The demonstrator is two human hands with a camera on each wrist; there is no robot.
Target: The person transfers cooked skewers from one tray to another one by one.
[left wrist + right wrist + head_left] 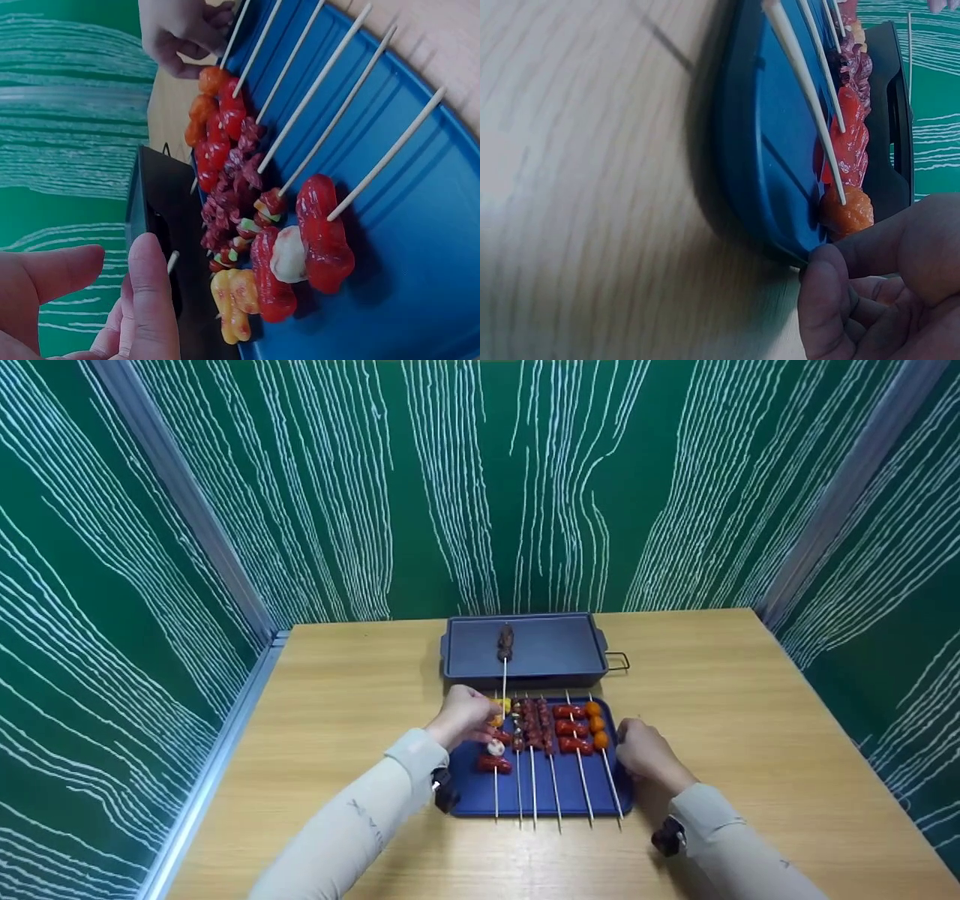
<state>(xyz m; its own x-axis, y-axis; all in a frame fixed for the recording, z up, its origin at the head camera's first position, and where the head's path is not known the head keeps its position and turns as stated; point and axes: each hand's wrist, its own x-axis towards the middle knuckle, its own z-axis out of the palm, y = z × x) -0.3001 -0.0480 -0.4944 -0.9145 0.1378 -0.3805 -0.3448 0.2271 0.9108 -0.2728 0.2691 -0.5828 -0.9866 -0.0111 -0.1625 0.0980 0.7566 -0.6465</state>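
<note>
A dark rectangular griddle (551, 641) bears a browned meat skewer (506, 643), whose stick points toward me over a blue tray (465, 799). My left hand (466, 715) hovers at the tray's left side beside that stick's end; in the left wrist view its thumb and finger (152, 300) are apart. My right hand (646, 750) pinches the tray's right rim; thumb and forefinger meet at the edge in the right wrist view. On the tray lie a mixed skewer (493, 763), dark red meat skewers (532, 724), a red sausage skewer (573, 728) and an orange ball skewer (597, 724).
The griddle stands directly behind the tray, with a wire handle (619, 661) at its right. Both are on a wooden table (360, 690). Green walls (420, 495) with white wavy lines enclose the back and sides. Skewer sticks overhang the tray's front edge.
</note>
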